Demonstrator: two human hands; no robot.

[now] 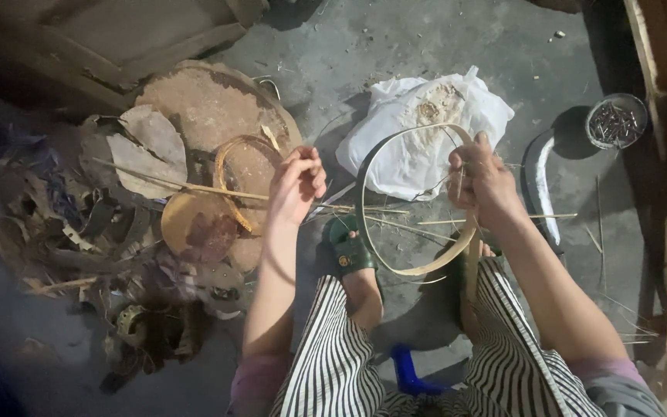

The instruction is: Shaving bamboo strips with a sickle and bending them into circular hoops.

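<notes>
Gripping bamboo hoop [395, 197], right hand [482, 179] fingers; left hand [296, 184] pinching thin sliver; tin [616, 121] holding nails.

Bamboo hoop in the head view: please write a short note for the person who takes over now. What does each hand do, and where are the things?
Left hand: closed, pulling a thin strip sideways.
Right hand: grips the bamboo hoop at its right side.
The hoop stands above the feet, before the white bag.
Done: hoop bent round. Left: whether the joint is bound cannot be seen.
Curved knife lies right; another hoop on the round board.
</notes>
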